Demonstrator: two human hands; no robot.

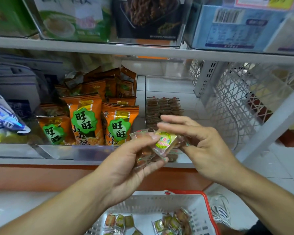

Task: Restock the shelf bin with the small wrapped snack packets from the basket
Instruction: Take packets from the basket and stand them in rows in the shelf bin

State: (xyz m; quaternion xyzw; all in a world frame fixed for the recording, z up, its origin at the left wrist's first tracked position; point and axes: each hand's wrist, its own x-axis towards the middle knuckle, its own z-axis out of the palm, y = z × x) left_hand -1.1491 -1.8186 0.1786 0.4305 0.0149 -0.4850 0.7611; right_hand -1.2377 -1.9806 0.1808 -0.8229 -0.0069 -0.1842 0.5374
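While both hands meet in front of the shelf edge (92, 161), the left hand (134, 164) holds a small bundle of wrapped snack packets (148, 150), thumb curled over the top and fingers cupped beneath. How many packets are in the bundle cannot be told; the clear wrappers overlap. The right hand (199, 146) pinches the top packet (165, 139), the one with a yellow and green round label, between its thumb and fingertips, the other fingers loosely bent above.

Behind the hands lies the clear shelf bin (166, 85), its floor mostly bare and white. One row of brown snack pieces (163, 107) stands along its near left part, packed too tightly to count. Open room stretches behind and to the right of that row, up to the bin's clear walls. A white divider (140, 92) closes the bin's left side, and a white lattice panel (241, 102) stands just past its right side. The shelf above (143, 52) leaves a wide gap over the bin.

Left of the divider, a bin of orange snack bags (85, 121) is full; three stand in the front row, more behind.

Below, the white basket (159, 202) with a red rim sits on the tiled floor (15, 206), near the person's shoe (221, 209). About ten loose packets (173, 221) lie on its bottom in two clusters, left and right, with bare basket floor between them.
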